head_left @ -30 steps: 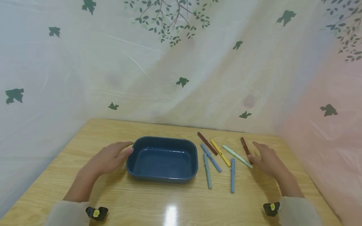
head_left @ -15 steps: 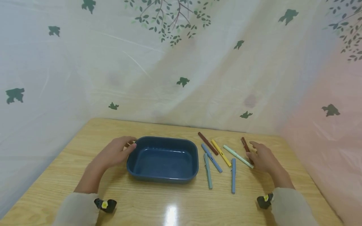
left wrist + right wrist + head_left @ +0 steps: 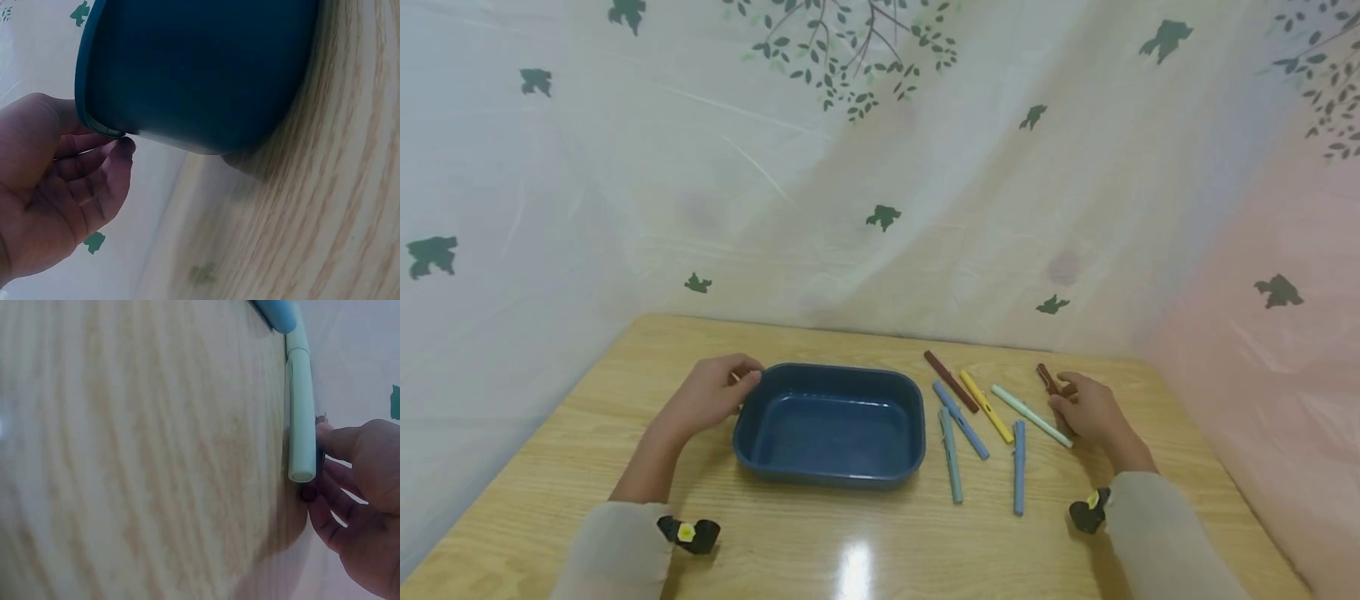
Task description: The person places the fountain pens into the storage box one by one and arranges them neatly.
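A dark blue rectangular baking dish sits on the table, open side up. My left hand pinches its far left corner, thumb over the rim and curled fingers below the lip, as the left wrist view of the dish shows. At the right, my right hand pinches a dark red pen between thumb and fingers. In the right wrist view a mint green pen partly hides that red pen. The mint pen lies just left of my right fingertips.
Between dish and right hand lie a second dark red pen, a yellow pen, a blue pen, a grey-green pen and another blue pen. A patterned cloth hangs behind the wooden table.
My left hand has moved right and closed on the dish's corner. My right hand has moved in to the left, and its fingers have come together on the dark red pen.
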The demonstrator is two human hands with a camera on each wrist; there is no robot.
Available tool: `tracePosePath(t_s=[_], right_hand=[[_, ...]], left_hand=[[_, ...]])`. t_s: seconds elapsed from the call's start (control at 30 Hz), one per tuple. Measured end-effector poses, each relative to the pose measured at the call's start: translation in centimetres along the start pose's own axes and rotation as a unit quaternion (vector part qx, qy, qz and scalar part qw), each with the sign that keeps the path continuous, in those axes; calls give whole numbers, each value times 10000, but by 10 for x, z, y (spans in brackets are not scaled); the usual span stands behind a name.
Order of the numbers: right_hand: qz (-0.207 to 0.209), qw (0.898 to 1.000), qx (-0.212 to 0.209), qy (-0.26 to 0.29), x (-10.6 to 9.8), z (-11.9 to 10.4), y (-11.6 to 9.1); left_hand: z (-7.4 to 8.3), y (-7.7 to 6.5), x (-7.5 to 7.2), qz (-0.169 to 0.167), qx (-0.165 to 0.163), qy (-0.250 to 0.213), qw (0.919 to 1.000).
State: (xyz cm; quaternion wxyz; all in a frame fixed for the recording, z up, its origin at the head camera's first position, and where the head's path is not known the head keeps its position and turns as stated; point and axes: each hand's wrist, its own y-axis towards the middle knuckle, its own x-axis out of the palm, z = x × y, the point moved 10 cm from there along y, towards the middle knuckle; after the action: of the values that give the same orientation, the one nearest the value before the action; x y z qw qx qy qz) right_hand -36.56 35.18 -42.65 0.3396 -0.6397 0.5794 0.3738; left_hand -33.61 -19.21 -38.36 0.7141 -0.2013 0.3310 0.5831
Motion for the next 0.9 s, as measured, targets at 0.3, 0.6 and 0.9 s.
tracePosePath(t_s=[0.3, 0.6, 0.9], right_hand=[[49, 9999, 128, 56, -5, 1, 9], [-177, 9949, 765, 632, 1, 19, 19], [-389, 9923, 916, 737, 4, 26, 26]], left_hand=[[-18, 4, 3, -26, -461, -861, 9952], [-28, 6, 7, -396, -655, -1556, 9848], [-32, 6, 12, -844, -842, -2001, 9725]])
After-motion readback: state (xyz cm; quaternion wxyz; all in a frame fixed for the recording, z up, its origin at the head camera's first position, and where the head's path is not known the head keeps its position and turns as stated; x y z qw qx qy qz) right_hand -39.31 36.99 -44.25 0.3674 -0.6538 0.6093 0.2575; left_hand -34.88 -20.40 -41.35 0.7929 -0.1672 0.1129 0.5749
